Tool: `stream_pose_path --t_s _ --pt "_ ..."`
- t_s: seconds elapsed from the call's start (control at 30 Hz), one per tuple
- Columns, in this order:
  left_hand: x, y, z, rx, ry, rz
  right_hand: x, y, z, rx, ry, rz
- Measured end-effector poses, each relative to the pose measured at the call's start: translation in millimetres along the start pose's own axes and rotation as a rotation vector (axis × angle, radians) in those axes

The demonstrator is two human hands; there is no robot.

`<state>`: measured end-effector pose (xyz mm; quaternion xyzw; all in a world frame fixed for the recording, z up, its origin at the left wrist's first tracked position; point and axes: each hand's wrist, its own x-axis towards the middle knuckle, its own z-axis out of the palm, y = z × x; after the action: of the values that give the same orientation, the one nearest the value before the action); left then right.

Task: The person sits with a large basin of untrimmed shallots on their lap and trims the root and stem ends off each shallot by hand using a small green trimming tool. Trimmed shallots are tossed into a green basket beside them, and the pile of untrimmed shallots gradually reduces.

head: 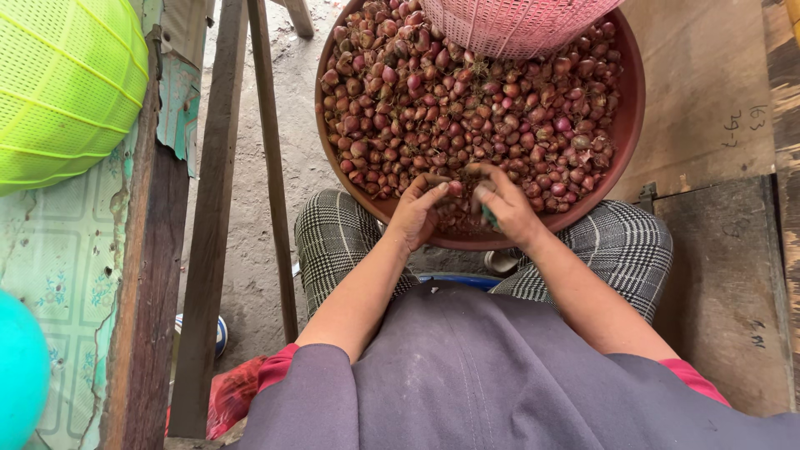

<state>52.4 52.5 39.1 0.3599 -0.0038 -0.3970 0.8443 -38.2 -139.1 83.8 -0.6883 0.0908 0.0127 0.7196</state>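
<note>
Nearest the camera is the person's grey-purple apron (pixel 500 375), with pink sleeve edges showing at both shoulders and black-and-white checked trousers (pixel 333 237) over the spread knees. A strip of a blue seat (pixel 462 281) shows between the legs.

Both bare forearms reach forward to the near rim of a wide, round, reddish-brown plastic basin (pixel 631 117) that rests on the knees. The left hand (pixel 417 208) is curled, its thumb and fingers pinching one small red shallot (pixel 454 188) just at the edge of the heap. The right hand (pixel 507 204) is closed around a small dark green-handled tool (pixel 489 218), mostly hidden by the fingers; its blade cannot be made out. The two hands are just beside each other, nearly touching.

The basin is filled with a heap of small red-purple shallots (pixel 467 108) in papery skins. At its far side a pink perforated plastic basket (pixel 512 23) overlaps the rim and covers part of the heap.

To the left stand slanting wooden legs (pixel 271 158) on bare concrete, a patterned pale-green tabletop (pixel 62 250) and a lime-green perforated plastic basket (pixel 58 79). To the right lies a brown wooden board (pixel 708 92).
</note>
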Motion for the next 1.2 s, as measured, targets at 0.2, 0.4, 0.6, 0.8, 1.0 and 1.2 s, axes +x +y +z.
stream_pose_path --t_s 0.2,0.4,0.6,0.8,1.0,1.2 --pt "-6 11 2 0.071 -0.008 -0.024 3 1 3 -0.335 0.070 -0.087" --pt "1 15 -11 -0.093 0.071 -0.063 42 -30 -32 -0.995 0.565 -0.341" --pt "12 15 -25 0.021 0.104 -0.055 79 -32 -40 -1.119 0.547 -0.474" --pt "22 17 -30 0.322 0.089 0.060 69 -31 -34 -0.811 0.544 -0.448" --pt "30 14 -34 0.350 0.205 0.104 73 -24 4 -1.042 0.238 -0.314" --pt "33 21 -24 0.350 0.172 0.230 90 -19 26 -1.021 0.393 -0.460"
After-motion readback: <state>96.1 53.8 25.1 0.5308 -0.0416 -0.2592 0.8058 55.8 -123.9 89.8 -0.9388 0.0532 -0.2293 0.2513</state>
